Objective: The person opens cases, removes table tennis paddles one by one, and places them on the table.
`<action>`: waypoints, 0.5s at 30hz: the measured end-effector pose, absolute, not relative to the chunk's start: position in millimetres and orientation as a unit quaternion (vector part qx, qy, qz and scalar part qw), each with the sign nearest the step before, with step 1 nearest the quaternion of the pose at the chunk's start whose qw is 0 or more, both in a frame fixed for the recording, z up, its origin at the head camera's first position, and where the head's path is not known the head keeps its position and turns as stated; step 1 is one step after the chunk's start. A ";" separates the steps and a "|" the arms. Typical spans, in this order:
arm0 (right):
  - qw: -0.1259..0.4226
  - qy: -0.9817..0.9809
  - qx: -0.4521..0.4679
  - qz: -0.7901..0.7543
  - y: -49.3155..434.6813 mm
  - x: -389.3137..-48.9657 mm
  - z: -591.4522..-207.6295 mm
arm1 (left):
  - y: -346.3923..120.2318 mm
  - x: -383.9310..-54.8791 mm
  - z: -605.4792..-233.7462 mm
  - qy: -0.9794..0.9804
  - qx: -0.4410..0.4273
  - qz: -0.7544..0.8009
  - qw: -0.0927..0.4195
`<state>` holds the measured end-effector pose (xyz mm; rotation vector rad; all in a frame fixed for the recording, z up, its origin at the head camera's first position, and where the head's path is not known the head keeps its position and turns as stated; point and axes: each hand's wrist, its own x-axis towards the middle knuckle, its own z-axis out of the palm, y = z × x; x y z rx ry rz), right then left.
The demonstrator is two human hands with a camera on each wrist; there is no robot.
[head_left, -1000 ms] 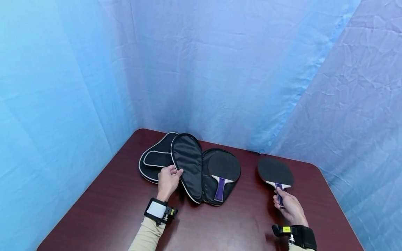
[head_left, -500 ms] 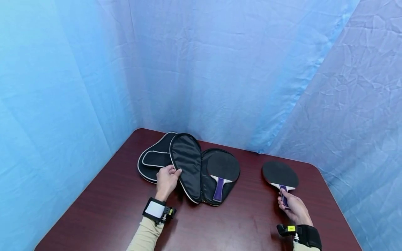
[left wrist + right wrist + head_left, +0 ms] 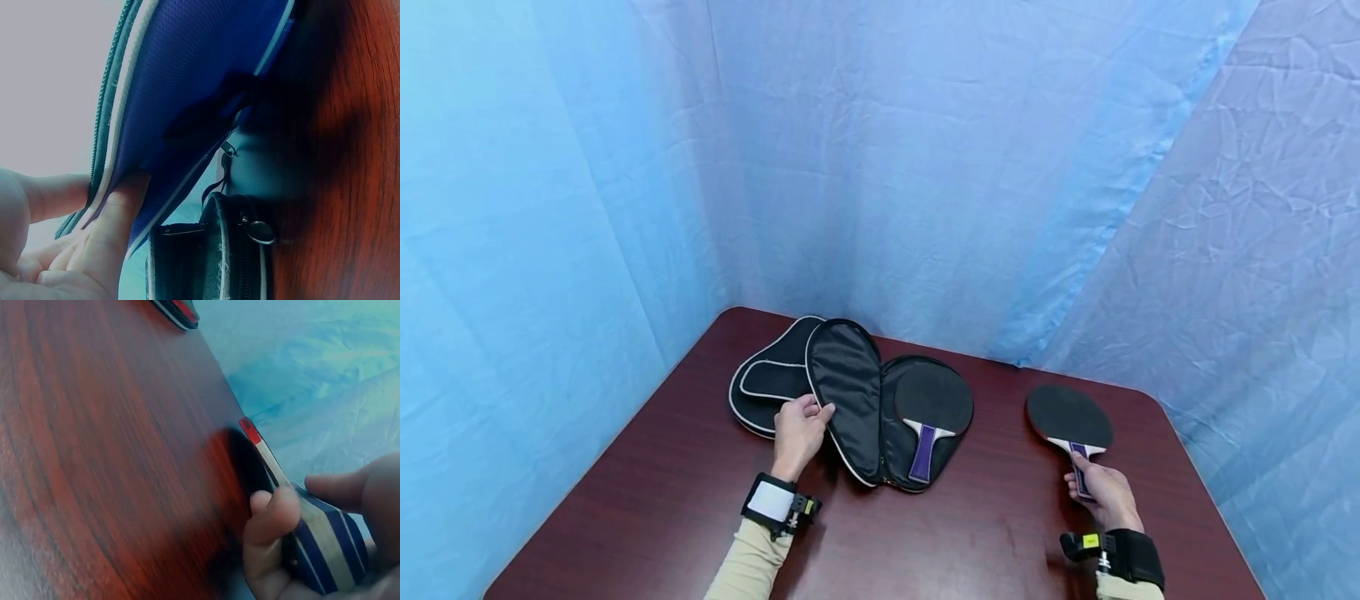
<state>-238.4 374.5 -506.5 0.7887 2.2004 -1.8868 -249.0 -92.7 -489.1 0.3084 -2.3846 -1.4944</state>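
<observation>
My left hand (image 3: 799, 432) pinches the white-piped edge of the raised flap of an unzipped black paddle case (image 3: 847, 387); in the left wrist view the thumb and fingers (image 3: 119, 219) grip that edge from both sides. Inside the case's right half lies a table tennis paddle (image 3: 934, 398), black face up, its purple and white handle toward me. My right hand (image 3: 1105, 492) grips the handle of a second table tennis paddle (image 3: 1067, 417), thumb on top, blade pointing away. The right wrist view shows its striped handle (image 3: 328, 550) in the curled fingers, close over the table.
Under the flap's left side rests another black paddle case (image 3: 775, 379) with white piping and a front pocket. The dark red wooden table (image 3: 925, 550) has rounded far corners. Blue curtains (image 3: 910, 167) hang right behind it and along the sides.
My right hand has moved slightly right and toward me with its paddle, then stayed nearly still. The left hand keeps its hold on the flap.
</observation>
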 end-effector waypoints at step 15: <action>-0.076 0.902 0.276 -0.324 369.3 -235.8 -512.2 | -92.2 -248.3 -489.5 -0.826 0.111 -0.531 0.152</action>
